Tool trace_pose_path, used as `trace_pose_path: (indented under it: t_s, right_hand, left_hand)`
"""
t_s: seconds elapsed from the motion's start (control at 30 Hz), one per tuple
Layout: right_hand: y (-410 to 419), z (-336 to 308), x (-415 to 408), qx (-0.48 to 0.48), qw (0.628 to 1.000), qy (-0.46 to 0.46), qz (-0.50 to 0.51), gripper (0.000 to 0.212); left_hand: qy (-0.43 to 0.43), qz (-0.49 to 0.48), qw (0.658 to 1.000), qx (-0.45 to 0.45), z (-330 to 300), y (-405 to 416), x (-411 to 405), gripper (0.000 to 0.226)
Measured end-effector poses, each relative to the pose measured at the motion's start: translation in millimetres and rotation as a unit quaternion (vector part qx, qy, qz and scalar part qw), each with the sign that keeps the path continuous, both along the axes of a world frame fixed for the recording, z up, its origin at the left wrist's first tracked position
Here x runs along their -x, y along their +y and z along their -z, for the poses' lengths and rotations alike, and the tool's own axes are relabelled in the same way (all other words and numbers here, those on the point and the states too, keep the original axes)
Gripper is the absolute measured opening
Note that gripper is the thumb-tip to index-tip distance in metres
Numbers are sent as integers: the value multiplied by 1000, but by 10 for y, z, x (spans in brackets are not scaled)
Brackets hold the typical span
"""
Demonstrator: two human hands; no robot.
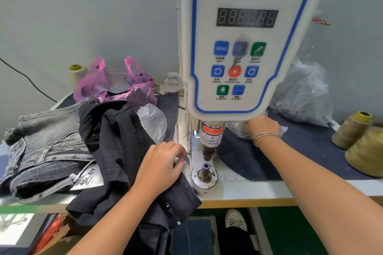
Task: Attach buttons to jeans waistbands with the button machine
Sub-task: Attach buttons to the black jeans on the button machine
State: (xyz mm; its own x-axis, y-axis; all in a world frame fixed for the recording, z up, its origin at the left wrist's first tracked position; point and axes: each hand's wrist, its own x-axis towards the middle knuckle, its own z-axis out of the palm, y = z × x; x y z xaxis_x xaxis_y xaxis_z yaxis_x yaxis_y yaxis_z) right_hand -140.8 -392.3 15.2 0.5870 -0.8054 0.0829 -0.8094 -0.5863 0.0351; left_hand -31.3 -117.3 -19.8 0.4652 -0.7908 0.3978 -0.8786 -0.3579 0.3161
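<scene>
— While my left hand [160,164] lay on the black jeans [122,151], why keep it so near the button machine [244,47]?

— I had its fingers curled over the dark cloth just beside the lower die [205,168], pressing and bunching the fabric. I judge that I wanted the waistband ready to slide across, though nothing lay on the die yet. The black jeans hung partly off the counter [259,191] edge, draped over a folded grey pair [45,147].

— And your right hand [262,127]?

— It reached behind the machine's head into a clear plastic bag [240,128], probably for a button. Its fingertips were hidden by the housing, so I could not tell whether they held anything.

— What crowded the place?

— A pink bag [116,87] of scraps and a pale thread cone [77,74] stood at the back left, a small clear bag [153,122] sat beside the jeans, a crumpled clear bag [302,97] lay at the back right, and olive thread cones [360,143] stood at the far right. The punch [209,147], bearing a finger warning, hung straight above the die, so my left knuckles were the thing most at risk. My shoe [235,220] showed below, by the pedal [199,234].
</scene>
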Motion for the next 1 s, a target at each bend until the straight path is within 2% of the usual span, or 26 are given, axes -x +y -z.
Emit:
trace_pose_path:
  t_s: [0.2, 0.3, 0.37, 0.5, 0.6, 0.7, 0.8, 0.9, 1.0]
  right_hand:
    - [-74, 81, 101, 35, 999, -40, -9, 17]
    - [-48, 89, 151, 20, 995, -92, -7, 25]
    - [-5, 84, 199, -4, 989, -144, -14, 20]
    - [193, 59, 354, -40, 957, -286, -30, 10]
    - [519, 37, 490, -97, 910, -398, -60, 7]
    - [981, 29, 589, -277, 824, -486, -97, 18]
    - [1346, 103, 608, -371, 772, -496, -141, 22]
    - [1526, 163, 583, -394, 758, -497, -151, 17]
    - [1581, 231, 560, -338, 775, -509, -159, 17]
  left_hand:
    - [-16, -3, 1000, 11, 44, -8, -11, 9]
    - [-27, -5, 1000, 15, 53, -10, -3, 9]
    - [-33, -5, 999, 18, 57, -12, -2, 10]
    - [-32, -1, 999, 20, 55, -10, -5, 10]
    - [-16, 4, 1000, 24, 43, -5, -5, 11]
    - [54, 27, 997, 52, -17, -6, 2, 14]
    - [181, 103, 973, 96, -137, 22, 97, 17]
    - [233, 135, 955, 122, -246, 34, 327, 14]
    - [318, 79, 933, 147, -227, -5, 516, 7]
